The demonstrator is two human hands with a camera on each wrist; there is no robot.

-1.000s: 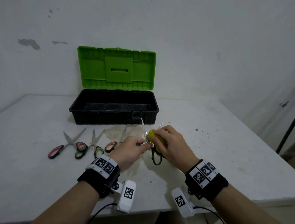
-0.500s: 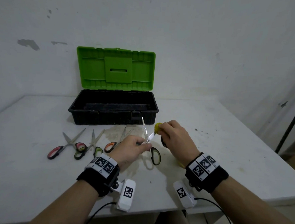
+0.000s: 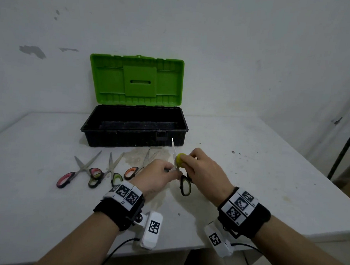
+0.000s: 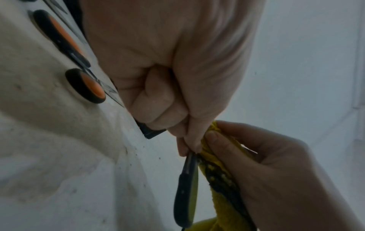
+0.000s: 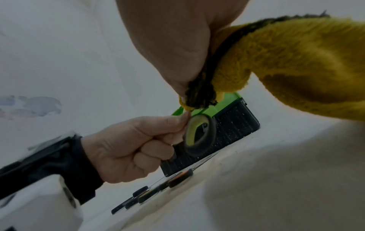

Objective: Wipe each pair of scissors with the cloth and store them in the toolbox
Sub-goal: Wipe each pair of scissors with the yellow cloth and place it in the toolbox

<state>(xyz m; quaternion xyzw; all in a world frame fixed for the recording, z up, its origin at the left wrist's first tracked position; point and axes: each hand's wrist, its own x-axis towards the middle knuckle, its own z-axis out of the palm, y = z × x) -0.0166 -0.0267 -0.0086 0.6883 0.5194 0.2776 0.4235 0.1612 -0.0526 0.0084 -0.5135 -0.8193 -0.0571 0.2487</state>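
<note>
Left hand [image 3: 157,176] is pinching the green-handled scissors [image 3: 185,185] near the pivot, just below centre of the head view, other fingers curled into the palm. One blade pokes up toward the toolbox front wall; the handle loop hangs down over the table [image 3: 248,175]. Right hand [image 3: 205,169] is right next to it, fingers clamped on the yellow cloth [image 3: 180,160], which is bunched against the blade. In the right wrist view the rest of the cloth spills out of the palm at upper right.

Left of the hands, three more pairs lie flat in a row: pink-handled scissors [image 3: 79,171], another green pair [image 3: 108,172] and an orange pair [image 3: 137,168]. The pink and green handles look like they touch, hard to be sure. So four pairs total, one cloth.

The toolbox [image 3: 133,138] sits just behind them at mid-frame, lid up, one box. Nothing I can make out inside, but the bottom is dark. Bare tabletop runs off right of the hands to the table's edge, and left of the pink pair.
</note>
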